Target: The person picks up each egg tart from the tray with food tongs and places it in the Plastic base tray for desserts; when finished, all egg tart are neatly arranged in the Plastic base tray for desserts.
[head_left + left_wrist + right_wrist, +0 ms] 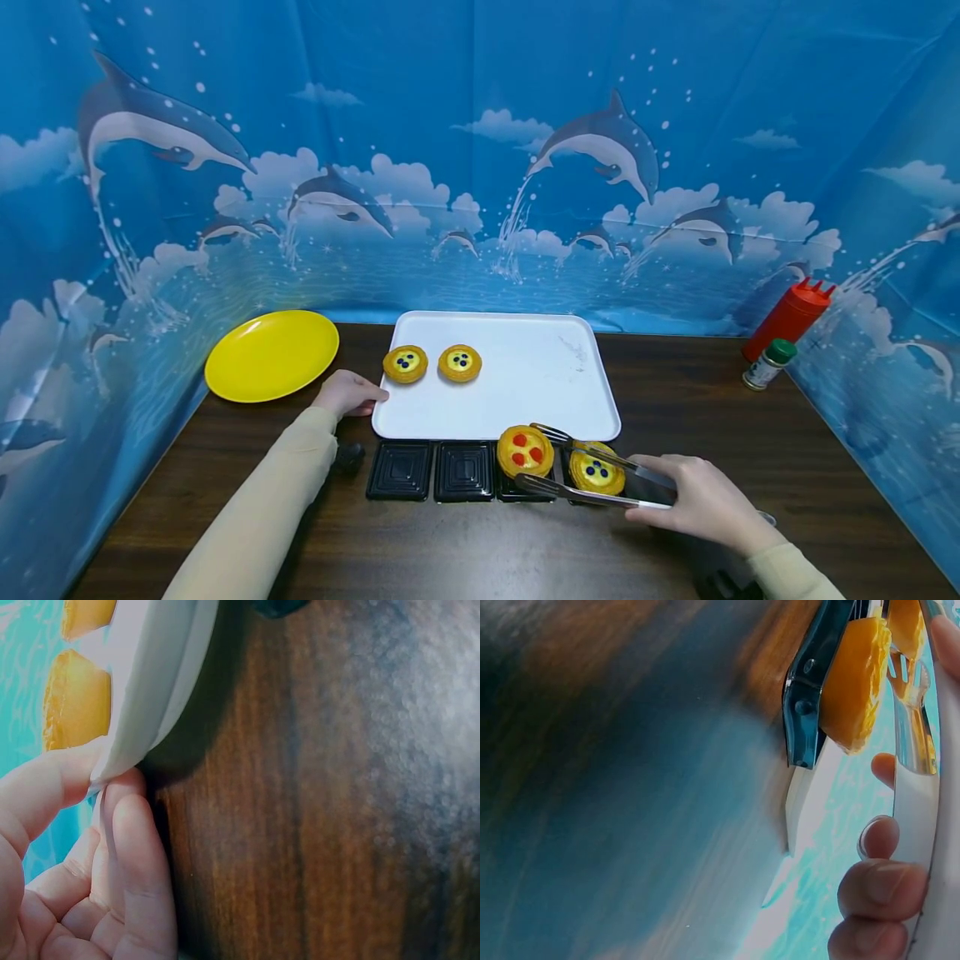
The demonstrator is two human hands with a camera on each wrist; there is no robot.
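My left hand [348, 393] pinches the left edge of a white tray [517, 383] between thumb and fingers. Two tarts with dark blue dots, one left [406, 364] and one right [460, 363], sit on the tray's left part. Metal tongs [577, 495] with white handles are in my right hand [697, 498]. Their tips lie at either side of a tart with red dots [517, 442], over the third black square holder; whether they squeeze it I cannot tell. Another blue-dotted tart [596, 477] rests in the rightmost black holder, between the tong arms.
Two black square holders, the first [400, 471] and second [465, 472], stand left of the tongs along the tray's front. A yellow plate [272, 357] lies at the back left. At the back right are a red squeeze bottle [789, 321] and a green-capped shaker [768, 365].
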